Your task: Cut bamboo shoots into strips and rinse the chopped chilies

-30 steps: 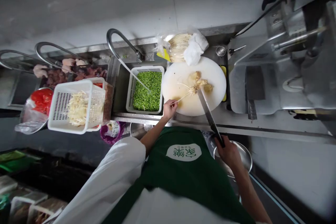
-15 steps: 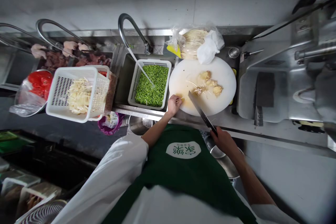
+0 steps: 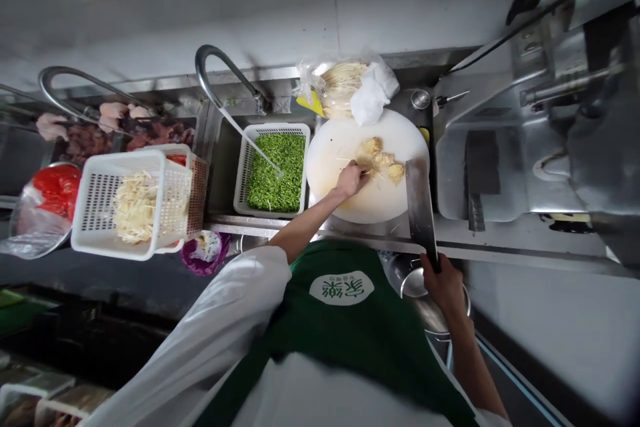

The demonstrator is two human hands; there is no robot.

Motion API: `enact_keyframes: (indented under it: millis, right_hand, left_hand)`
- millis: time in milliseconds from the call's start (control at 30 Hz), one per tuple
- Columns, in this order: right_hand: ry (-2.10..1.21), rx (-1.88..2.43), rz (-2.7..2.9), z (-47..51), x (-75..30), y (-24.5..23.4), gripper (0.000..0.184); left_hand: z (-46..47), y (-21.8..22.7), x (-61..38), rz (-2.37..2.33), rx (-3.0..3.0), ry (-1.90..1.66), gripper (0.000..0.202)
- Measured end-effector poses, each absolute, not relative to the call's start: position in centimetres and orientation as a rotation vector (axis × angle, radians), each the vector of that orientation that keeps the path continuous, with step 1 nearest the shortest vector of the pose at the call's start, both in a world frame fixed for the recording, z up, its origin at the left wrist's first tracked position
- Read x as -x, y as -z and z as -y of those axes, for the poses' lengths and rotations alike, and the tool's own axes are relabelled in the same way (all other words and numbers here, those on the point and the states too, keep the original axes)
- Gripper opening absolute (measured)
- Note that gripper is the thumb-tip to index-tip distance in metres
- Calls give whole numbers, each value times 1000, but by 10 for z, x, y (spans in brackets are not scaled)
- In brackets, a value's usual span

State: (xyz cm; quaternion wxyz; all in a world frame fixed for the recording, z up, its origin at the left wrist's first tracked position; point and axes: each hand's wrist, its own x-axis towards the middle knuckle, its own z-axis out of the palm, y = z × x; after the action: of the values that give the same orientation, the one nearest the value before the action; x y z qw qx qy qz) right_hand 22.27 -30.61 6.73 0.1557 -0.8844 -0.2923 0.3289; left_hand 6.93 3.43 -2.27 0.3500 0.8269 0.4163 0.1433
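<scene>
My left hand (image 3: 352,179) is over the round white cutting board (image 3: 335,137), its fingers closed at pale enoki mushroom scraps (image 3: 376,177); what lies inside the fingers is partly hidden. Just beyond it sit several cut-off enoki root ends (image 3: 385,159), yellowish and clumped. My right hand (image 3: 444,280) grips the dark handle of a cleaver (image 3: 421,203). Its broad blade points away from me over the board's right edge, apart from the root ends. Behind the board lies a clear bag of enoki mushrooms (image 3: 343,83) with a white crumpled bag (image 3: 374,93) against it.
Left of the board, a white basket of chopped greens (image 3: 277,170) stands in a sink under a curved tap (image 3: 220,57). Farther left are a white basket of enoki (image 3: 135,207), raw meat (image 3: 90,140) and a bowl of red food (image 3: 55,190). A metal pot (image 3: 435,320) stands below, right.
My left hand has moved right from the board's left edge to the scraps. My right hand has carried the cleaver rightward, off the board's middle. The view has shifted slightly.
</scene>
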Motion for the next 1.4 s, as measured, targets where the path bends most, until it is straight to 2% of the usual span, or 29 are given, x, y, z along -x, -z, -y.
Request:
enact_keyframes:
  millis: [133, 333, 600, 767, 900, 1067, 1133, 1267, 1333, 1400]
  right_hand:
    - [-946, 2521, 759, 310, -225, -56, 43]
    - [-988, 2512, 748, 308, -234, -45, 47]
    - [-985, 2485, 683, 306, -239, -46, 51]
    - [-1029, 2515, 648, 303, -237, -44, 48]
    - [-1042, 2519, 720, 301, -235, -47, 47]
    - [-1038, 2534, 900, 294, -231, -49, 46]
    - [-1042, 2531, 965, 291, -229, -48, 46]
    - [-1060, 2518, 1015, 294, -228, -45, 44]
    - [-1080, 2527, 993, 297, -227, -43, 44]
    - [-1088, 2539, 959, 299, -226, -41, 45]
  left_hand:
    - [-54, 26, -78, -996, -1883, -571, 9]
    - [-110, 37, -122, -977, -1573, -633, 26]
    - [-141, 56, -77, -1158, -1572, -704, 11]
    - [-120, 66, -56, -1157, -2019, -631, 34]
    - [-101, 73, -55, -1226, -2085, -635, 48]
    - [-96, 72, -44, -1282, -2033, -639, 31]
    - [-87, 67, -30, -1312, -2055, -684, 29]
    - [-35, 60, 16, -1412, -2108, -763, 57]
    - [-3, 61, 36, -1380, -2169, -632, 79]
    - [16, 63, 41, -1376, -2196, -529, 87]
